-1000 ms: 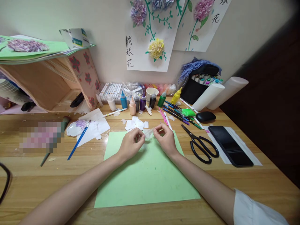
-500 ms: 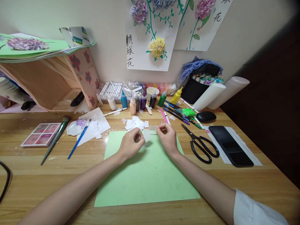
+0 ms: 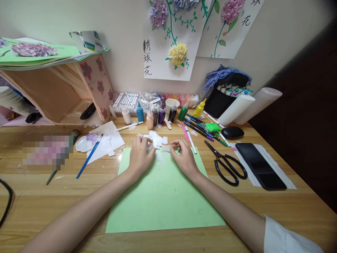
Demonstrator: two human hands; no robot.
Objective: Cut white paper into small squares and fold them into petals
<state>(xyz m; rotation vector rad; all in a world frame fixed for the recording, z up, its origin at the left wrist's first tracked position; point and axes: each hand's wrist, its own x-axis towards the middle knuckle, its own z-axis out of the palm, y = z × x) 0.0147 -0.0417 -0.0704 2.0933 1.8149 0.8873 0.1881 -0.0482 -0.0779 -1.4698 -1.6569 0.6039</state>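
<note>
A light green sheet of paper (image 3: 163,196) lies on the wooden table in front of me. My left hand (image 3: 139,156) rests at the sheet's far edge, its fingertips pinched at the pile of small white paper squares (image 3: 157,139). My right hand (image 3: 183,157) is beside it, fingers pinched on a small pale piece of paper (image 3: 166,148) lying at the sheet's top edge. A thin translucent scrap (image 3: 159,155) lies on the green sheet between both hands.
Black scissors (image 3: 226,164) and a black phone (image 3: 260,165) lie to the right. Paint bottles (image 3: 158,114), a paper cup (image 3: 171,104) and markers (image 3: 197,127) stand behind the squares. A blue paintbrush (image 3: 88,156), a white palette (image 3: 85,142) and a cardboard box (image 3: 60,91) are left.
Both hands have dropped from above the green sheet to its far edge. The left hand reached forward to the white squares, and the pale piece now lies on the table.
</note>
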